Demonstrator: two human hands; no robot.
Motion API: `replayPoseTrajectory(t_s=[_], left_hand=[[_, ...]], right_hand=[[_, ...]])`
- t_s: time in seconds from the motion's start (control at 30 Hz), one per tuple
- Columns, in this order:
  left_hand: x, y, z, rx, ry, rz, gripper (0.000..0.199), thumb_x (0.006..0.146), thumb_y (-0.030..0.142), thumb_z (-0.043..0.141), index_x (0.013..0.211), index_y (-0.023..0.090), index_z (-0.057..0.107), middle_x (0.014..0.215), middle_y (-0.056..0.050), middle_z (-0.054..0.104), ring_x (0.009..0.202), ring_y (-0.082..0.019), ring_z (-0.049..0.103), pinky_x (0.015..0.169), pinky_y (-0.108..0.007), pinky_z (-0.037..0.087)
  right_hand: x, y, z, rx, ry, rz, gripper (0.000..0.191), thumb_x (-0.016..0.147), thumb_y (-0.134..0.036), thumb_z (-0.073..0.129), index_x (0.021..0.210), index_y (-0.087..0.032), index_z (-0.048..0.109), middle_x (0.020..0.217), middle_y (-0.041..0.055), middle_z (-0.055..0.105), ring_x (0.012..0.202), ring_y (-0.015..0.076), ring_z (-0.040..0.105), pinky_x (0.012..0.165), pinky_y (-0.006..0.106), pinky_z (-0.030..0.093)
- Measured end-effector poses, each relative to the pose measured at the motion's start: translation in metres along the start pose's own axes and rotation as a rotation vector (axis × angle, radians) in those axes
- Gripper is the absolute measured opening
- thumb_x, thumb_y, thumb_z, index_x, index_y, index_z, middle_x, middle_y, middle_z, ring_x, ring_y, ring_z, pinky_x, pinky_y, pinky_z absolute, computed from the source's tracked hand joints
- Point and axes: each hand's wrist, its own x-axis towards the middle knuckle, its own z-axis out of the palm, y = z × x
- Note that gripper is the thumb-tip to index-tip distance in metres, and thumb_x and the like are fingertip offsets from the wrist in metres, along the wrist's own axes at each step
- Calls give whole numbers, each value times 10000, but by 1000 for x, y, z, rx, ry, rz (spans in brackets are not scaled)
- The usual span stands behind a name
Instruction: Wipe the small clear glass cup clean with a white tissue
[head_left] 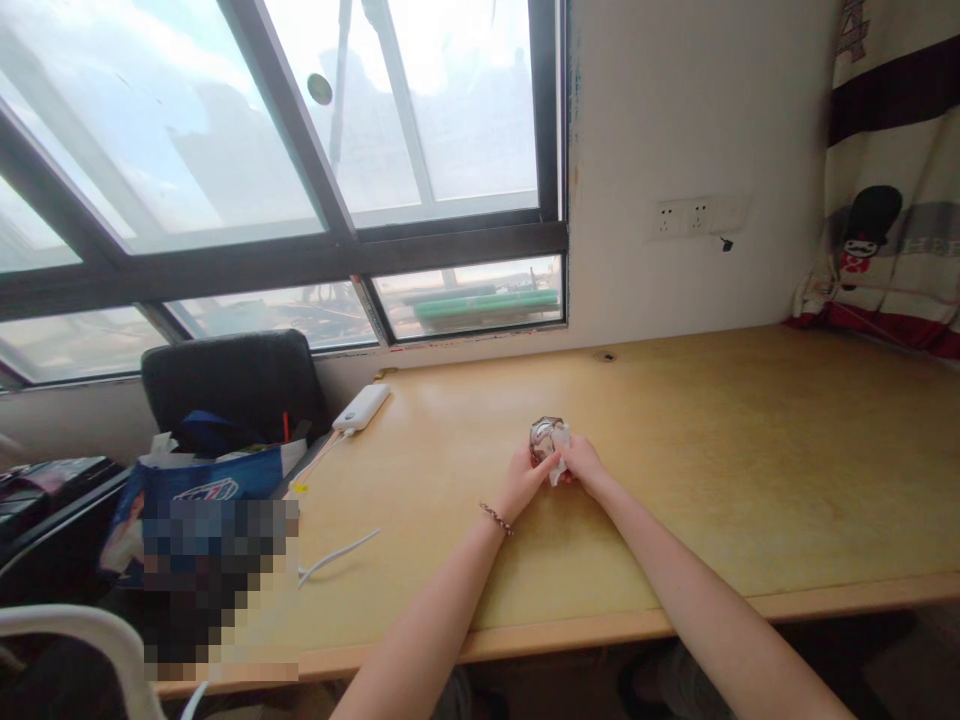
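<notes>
Both hands meet over the middle of the wooden table (675,450). My left hand (530,475), with a beaded bracelet at the wrist, is closed around the lower left side of a small round object (541,434) with a brown and white pattern. My right hand (580,462) pinches a crumpled white tissue or wipe (559,466) against the right side of that object. What exactly the round object is cannot be made out. The fingers beneath it are mostly hidden.
A white power bank (362,407) with a cable lies at the table's back left. Another white cable end (341,554) rests near the left edge. Left of the table are a black chair (232,375) and a blue bag (210,480). A window and wall stand behind.
</notes>
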Motion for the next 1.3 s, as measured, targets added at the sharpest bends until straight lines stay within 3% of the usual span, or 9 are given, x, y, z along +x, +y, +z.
replayPoseTrajectory(t_s=[0.3,0.4,0.5,0.67,0.77,0.87,0.97,1.17,1.3], left_hand=[[2,-4,-2,87,-2,-10,365,726,458,511,831,117,586,591,-19,595,546,-132,536,533,-229,419],[1,-5,-3,117,5,-23,377,727,474,501,763,109,588,512,-3,561,494,-119,516,516,-220,402],[1,-6,-2,82,15,-36,400,731,476,496,818,98,595,495,0,555,491,-119,524,529,-221,409],[4,-8,-2,-105,7,-93,475,715,481,514,995,101,563,750,-59,631,489,-105,537,507,-231,440],[6,-8,-3,-233,26,-139,502,722,512,483,966,85,581,936,-118,612,505,-99,539,506,-250,465],[8,-7,-5,-305,62,-166,532,718,541,464,934,76,608,990,-141,599,616,-132,568,521,-250,481],[8,-6,-6,-299,80,-184,537,713,545,470,944,85,620,954,-127,612,632,-130,567,524,-238,480],[8,-10,-6,-191,97,-190,570,704,569,462,903,67,644,641,-68,616,446,-76,489,437,-194,414],[8,-15,-5,-180,82,-223,610,713,598,415,850,52,650,639,-92,629,362,-62,448,369,-196,369]], right_hand=[[0,1,-2,-51,-2,-46,385,761,-439,415,542,-155,557,403,17,554,319,106,484,321,184,342],[0,-3,-6,-157,115,-114,401,768,-423,408,522,-148,566,383,19,536,342,111,494,343,183,333],[-1,-6,-9,-240,274,-229,414,775,-427,402,539,-143,587,413,31,556,424,127,536,393,183,341],[-6,-11,-12,-234,318,-275,529,809,-505,301,546,-146,587,376,40,533,375,132,514,400,199,332],[-8,-14,-14,-266,359,-349,539,818,-505,286,523,-150,564,383,42,526,365,124,497,397,200,312],[-8,-14,-15,-309,365,-439,508,819,-485,310,533,-150,561,430,41,548,408,121,503,423,200,305],[-6,-12,-14,-356,341,-460,445,807,-458,359,580,-147,582,487,41,576,460,123,509,457,199,312],[-2,-8,-11,-446,291,-414,289,756,-379,465,685,-143,617,605,49,621,536,124,516,507,198,325],[-4,-7,-11,-496,285,-418,264,754,-370,477,702,-147,608,621,52,622,541,124,515,511,200,322]])
